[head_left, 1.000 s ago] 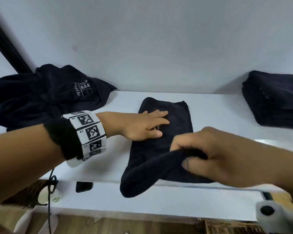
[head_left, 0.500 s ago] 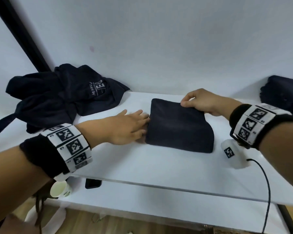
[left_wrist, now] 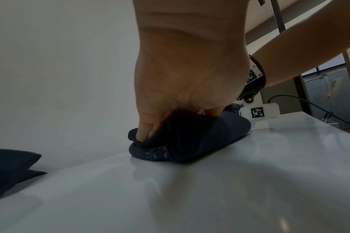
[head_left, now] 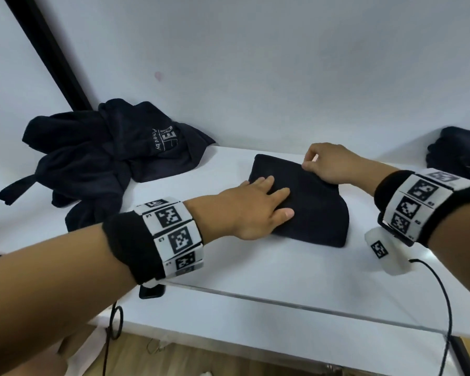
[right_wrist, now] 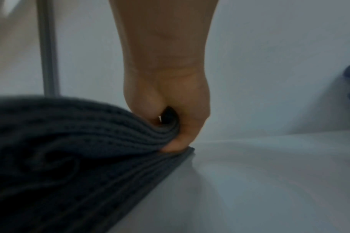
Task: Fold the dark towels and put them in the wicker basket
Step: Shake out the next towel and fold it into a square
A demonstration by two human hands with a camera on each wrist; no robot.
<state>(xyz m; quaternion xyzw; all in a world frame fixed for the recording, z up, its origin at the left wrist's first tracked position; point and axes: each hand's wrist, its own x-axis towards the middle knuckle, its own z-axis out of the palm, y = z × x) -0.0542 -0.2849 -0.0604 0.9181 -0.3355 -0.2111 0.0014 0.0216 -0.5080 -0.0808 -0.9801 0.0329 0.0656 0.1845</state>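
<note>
Two hands meet on one folded dark navy towel point(head_left: 310, 210), which lies flat on the white glossy table point(head_left: 255, 280) directly under them. The right hand point(head_left: 330, 164) pinches the towel's far right corner: in the right wrist view its thumb and curled fingers point(right_wrist: 180, 141) clamp several stacked waffle-textured layers point(right_wrist: 90, 141) and lift that edge slightly off the surface. The left hand point(head_left: 255, 210) lies spread on the near left part of the towel, fingers straight and pressing down; the left wrist view shows the fingertips point(left_wrist: 144, 134) sinking into the cloth. Both forearms reach in from the near edge, the left from the left side, the right from the right, each with a black wristband carrying white square-coded markers point(head_left: 174, 234).

Left of the towel, against the white wall, sits a crumpled heap of dark unfolded towels point(head_left: 98, 161) with pale lettering. At the far right edge lies a stack of dark folded cloth point(head_left: 459, 156), only partly visible.
</note>
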